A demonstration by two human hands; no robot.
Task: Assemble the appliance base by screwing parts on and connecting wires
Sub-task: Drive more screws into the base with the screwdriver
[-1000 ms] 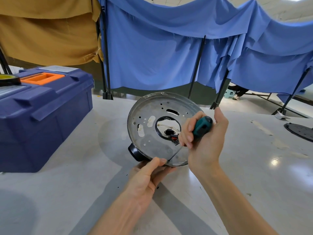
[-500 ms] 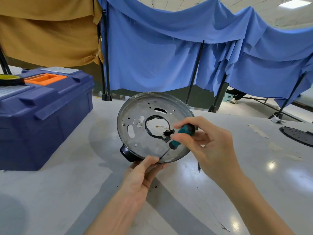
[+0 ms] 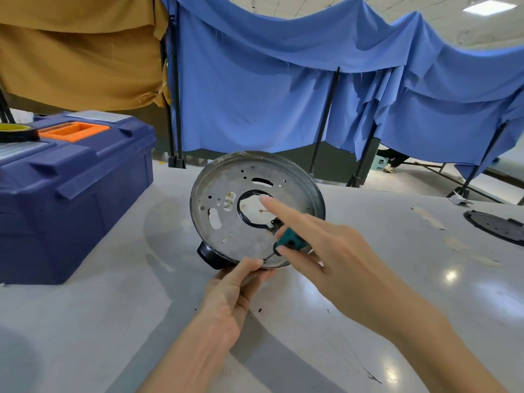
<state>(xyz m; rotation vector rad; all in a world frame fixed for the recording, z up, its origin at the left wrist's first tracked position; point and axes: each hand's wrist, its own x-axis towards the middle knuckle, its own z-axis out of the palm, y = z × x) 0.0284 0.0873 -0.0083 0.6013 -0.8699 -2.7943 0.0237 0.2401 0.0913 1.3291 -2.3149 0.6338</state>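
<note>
Blue toolbox (image 3: 85, 208), tape roll (image 3: 14, 131) atop; left hand (image 3: 226, 299) holds base (image 3: 235, 239); right hand (image 3: 340, 256), screwdriver (image 3: 289, 241)

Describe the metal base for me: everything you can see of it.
The base is a round, dull grey metal disc, tipped up on edge to face the camera. It has a large centre hole with a dark rim, several slots and many small holes; a black part juts from its lower left. The left hand grips its bottom rim. The right hand holds a teal-handled screwdriver at its lower right, forefinger stretched over the centre hole.
</note>
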